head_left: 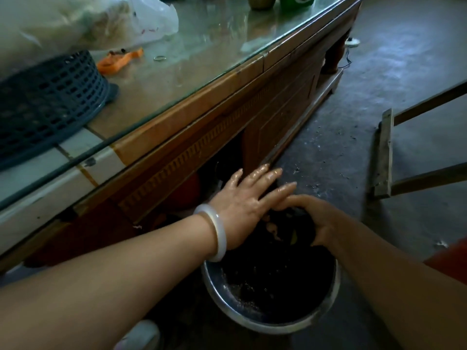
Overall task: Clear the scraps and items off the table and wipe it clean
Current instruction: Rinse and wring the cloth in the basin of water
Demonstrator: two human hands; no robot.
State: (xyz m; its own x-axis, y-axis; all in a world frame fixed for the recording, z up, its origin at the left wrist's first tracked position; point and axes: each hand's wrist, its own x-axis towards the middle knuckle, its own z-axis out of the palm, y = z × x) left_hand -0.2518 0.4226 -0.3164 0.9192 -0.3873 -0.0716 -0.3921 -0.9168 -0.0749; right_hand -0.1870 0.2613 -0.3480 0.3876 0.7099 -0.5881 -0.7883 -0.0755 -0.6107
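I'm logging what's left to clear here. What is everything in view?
table: one, brown wood under glass, left
basket: one, grey-blue, on table, left
bag: one, clear, table, top left
scrap: one, orange, table, by basket
ring: one, silvery, right of scrap
cup: one, brownish, table's far end
tub: one, green, beside cup
basin: one, metal, floor under hands
frame: one, pale wood, floor right
bangle: one, white, left wrist
left hand: one, wet, straight fingers, above basin
right hand: one, curled on dark wad, above basin

The green container (297,0) at the far edge of the table (202,41) is cropped; what the right hand (321,218) holds is too dark to tell.
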